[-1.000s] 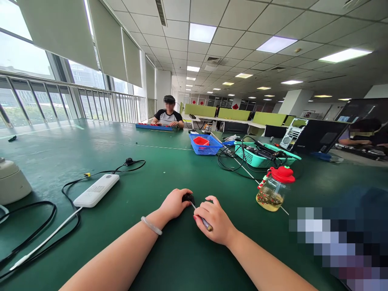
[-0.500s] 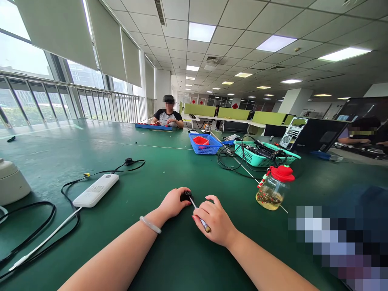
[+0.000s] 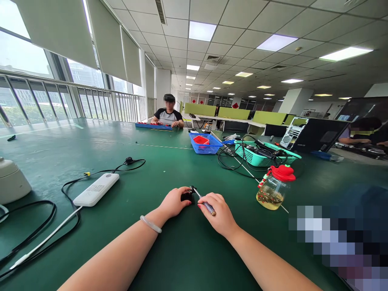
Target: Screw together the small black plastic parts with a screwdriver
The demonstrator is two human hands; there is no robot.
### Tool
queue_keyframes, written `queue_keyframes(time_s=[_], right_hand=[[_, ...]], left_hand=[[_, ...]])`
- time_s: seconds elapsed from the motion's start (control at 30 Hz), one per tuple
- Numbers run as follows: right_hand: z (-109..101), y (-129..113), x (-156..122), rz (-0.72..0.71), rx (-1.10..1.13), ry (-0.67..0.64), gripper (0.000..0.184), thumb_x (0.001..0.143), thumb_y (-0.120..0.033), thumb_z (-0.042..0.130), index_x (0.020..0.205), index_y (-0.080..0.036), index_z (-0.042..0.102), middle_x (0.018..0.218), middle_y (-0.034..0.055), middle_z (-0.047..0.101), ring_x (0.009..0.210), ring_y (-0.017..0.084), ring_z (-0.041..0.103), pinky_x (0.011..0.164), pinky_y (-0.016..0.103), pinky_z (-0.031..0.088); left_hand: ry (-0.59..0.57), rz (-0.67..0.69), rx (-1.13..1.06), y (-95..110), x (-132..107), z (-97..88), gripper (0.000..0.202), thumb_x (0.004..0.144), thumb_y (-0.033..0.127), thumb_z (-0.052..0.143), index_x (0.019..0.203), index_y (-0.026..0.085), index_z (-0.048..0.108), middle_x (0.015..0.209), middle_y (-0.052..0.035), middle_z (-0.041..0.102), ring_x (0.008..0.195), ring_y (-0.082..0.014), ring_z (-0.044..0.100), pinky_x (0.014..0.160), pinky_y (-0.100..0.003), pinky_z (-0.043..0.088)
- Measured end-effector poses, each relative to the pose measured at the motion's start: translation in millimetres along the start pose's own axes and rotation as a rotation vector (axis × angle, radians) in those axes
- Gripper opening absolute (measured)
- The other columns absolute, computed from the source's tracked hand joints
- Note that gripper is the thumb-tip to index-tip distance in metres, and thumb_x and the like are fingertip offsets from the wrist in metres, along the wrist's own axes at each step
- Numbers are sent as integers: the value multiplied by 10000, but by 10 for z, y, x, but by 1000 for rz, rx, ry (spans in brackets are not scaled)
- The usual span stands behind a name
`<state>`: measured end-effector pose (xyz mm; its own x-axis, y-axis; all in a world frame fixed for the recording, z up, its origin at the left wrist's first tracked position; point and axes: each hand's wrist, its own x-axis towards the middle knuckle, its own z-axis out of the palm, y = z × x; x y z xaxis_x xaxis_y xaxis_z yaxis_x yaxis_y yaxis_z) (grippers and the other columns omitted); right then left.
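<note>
Close to the middle of the green table (image 3: 163, 258), my left hand (image 3: 174, 203) is closed around a small black part (image 3: 187, 197) whose kind I cannot make out; fingers cover some of it. My right hand (image 3: 218, 214) grips a screwdriver (image 3: 208, 206) by its handle. The metal shaft slants up and left, and its tip meets the upper right side of the black part. A pale bangle circles my left wrist.
To the left lie a white power bank (image 3: 96, 190) and black cables. On the right stands a red-lidded jar (image 3: 273, 190) of liquid. Farther back are a blue basket (image 3: 206, 148), a teal basket (image 3: 257, 159) with cables, and a seated person (image 3: 168, 115) behind a blue tray (image 3: 153, 127).
My right hand and the screwdriver have shifted slightly right and up. The tip has gone from the part's top middle to its upper right. My left hand stays nearly still.
</note>
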<state>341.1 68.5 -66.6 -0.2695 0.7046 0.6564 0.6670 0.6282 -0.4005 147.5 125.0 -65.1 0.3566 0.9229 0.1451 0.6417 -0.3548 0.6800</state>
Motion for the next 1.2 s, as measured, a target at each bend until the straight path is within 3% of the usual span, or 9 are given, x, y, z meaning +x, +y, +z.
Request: queue_keyframes(time_s=[0.2, 0.33, 0.57, 0.8, 1.03, 1.2], right_hand=[[26, 114, 15, 274, 274, 103, 251, 898, -384, 519, 980, -200, 668, 900, 70, 672, 792, 194, 634, 699, 298, 513], [4, 123, 10, 404, 376, 148, 381, 927, -485, 449, 1022, -183, 661, 805, 58, 649, 648, 164, 590, 609, 280, 495], [-13, 58, 0, 374, 381, 77, 427, 941, -510, 390, 827, -191, 650, 645, 10, 541, 594, 148, 518, 556, 255, 432], [-5, 35, 24, 416, 412, -20, 382, 918, -484, 403, 806, -200, 634, 641, 0, 531, 576, 147, 505, 553, 255, 422], [-69, -63, 19, 296, 274, 62, 359, 929, -401, 389, 766, -208, 645, 646, 13, 573, 609, 156, 534, 567, 257, 425], [-82, -62, 10, 290, 261, 28, 357, 937, -406, 383, 772, -213, 634, 638, 8, 567, 594, 155, 536, 553, 253, 418]], left_hand=[[-8, 37, 88, 31, -30, -19, 606, 710, 228, 643, 1304, 213, 525, 1121, -52, 714, 1082, -260, 613, 979, -389, 465], [-16, 33, 137, 29, -29, -19, 583, 704, 232, 646, 1279, 216, 553, 1111, -72, 699, 1093, -255, 598, 976, -371, 468], [-37, 43, 174, 5, -23, -11, 455, 739, 254, 657, 1193, 245, 621, 1115, -72, 676, 1072, -243, 605, 978, -365, 470], [-49, 81, 169, -4, -29, -1, 435, 750, 242, 664, 1184, 235, 626, 1116, -76, 675, 1083, -239, 595, 990, -361, 458], [-45, 73, 186, -9, -25, 2, 418, 763, 272, 660, 1179, 244, 621, 1100, -69, 677, 1081, -244, 598, 982, -368, 458], [-40, 69, 201, -12, -21, -6, 435, 752, 307, 680, 1177, 238, 618, 1101, -67, 680, 1094, -254, 594, 976, -365, 457]])
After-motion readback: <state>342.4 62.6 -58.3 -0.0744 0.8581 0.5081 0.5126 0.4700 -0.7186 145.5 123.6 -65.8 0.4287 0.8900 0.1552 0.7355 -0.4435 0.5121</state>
